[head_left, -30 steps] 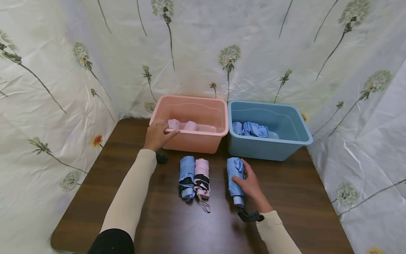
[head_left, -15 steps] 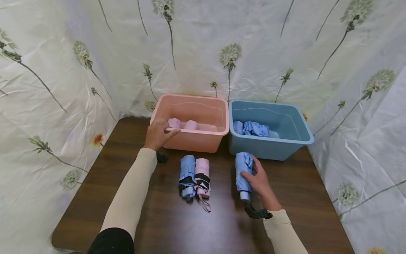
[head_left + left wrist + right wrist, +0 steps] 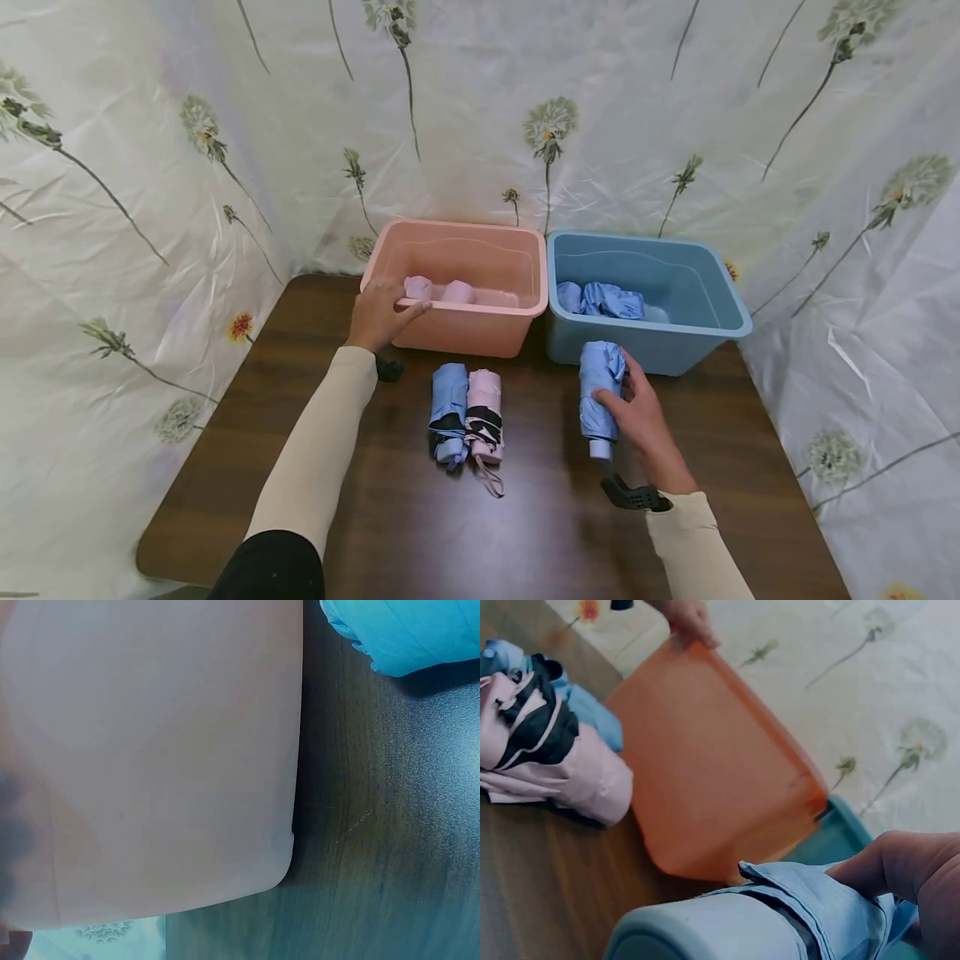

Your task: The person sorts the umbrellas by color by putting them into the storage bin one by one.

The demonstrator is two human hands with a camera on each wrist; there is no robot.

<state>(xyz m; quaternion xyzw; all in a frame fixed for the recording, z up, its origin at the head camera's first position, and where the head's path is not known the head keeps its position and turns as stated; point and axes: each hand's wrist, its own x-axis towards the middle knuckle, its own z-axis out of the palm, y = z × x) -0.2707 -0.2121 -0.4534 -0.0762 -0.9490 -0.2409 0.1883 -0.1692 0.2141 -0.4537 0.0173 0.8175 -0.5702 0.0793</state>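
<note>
My right hand (image 3: 647,410) grips a folded light-blue umbrella (image 3: 601,387), held in front of the blue bin (image 3: 648,333); in the right wrist view its pale handle end (image 3: 705,930) points toward the camera. My left hand (image 3: 377,315) holds the front left corner of the salmon-pink bin (image 3: 468,333) by its rim. Between the hands, a blue folded umbrella (image 3: 449,408) and a pink folded umbrella (image 3: 484,408) lie side by side on the table. Two pink rolled ends (image 3: 458,292) show inside the pink bin, and blue folded umbrellas (image 3: 612,300) lie in the blue bin.
Both bins stand next to each other at the back of the dark wooden table (image 3: 525,533). Right behind them hangs a white flower-patterned cloth (image 3: 465,100), which also runs along both sides. A looped pink strap (image 3: 491,481) trails from the pink umbrella.
My right hand has moved rightward and a little forward with the blue umbrella, nearer the blue bin. The left hand stays on the pink bin's rim.
</note>
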